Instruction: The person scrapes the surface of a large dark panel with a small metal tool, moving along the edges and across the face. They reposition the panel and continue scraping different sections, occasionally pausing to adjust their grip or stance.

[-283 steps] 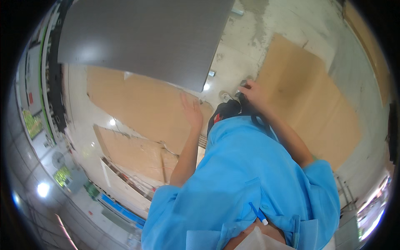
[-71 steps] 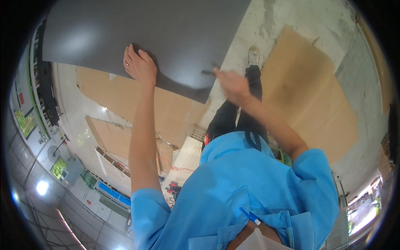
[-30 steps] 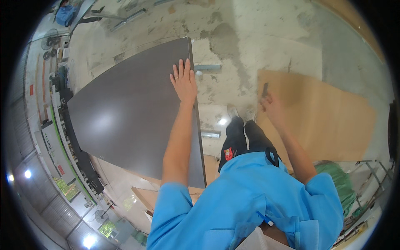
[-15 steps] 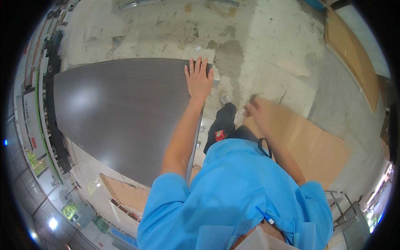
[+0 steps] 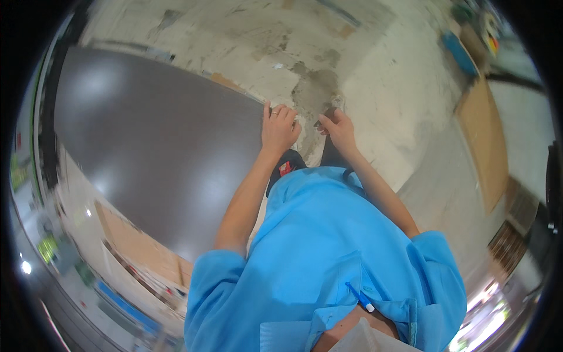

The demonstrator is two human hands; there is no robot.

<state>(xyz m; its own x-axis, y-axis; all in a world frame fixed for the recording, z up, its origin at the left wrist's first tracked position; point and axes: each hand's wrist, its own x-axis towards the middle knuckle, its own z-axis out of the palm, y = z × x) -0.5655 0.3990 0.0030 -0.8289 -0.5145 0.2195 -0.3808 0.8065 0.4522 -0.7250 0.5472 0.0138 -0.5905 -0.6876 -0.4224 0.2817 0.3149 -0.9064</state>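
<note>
A large dark grey-brown panel point(image 5: 152, 135) with a smooth, shiny face lies on my left. My left hand point(image 5: 280, 126), with a ring on one finger, rests at its right-hand corner. The fingers bend over the edge there, and their tips are partly hidden. In front of my body, apart from the panel, my right hand point(image 5: 339, 130) is closed on a small dark flat piece point(image 5: 327, 116). Its exact kind is too blurred to make out.
The stained concrete floor point(image 5: 393, 76) stretches ahead. A brown board point(image 5: 484, 141) stands at the right, with a blue object point(image 5: 459, 53) beyond it. More tan boards point(image 5: 138, 240) lie behind the panel at the lower left.
My left hand has gone from lying flat with fingers spread to bending over the panel's corner. My right hand has moved inward, nearer the left. The view has turned, and the panel appears tilted differently.
</note>
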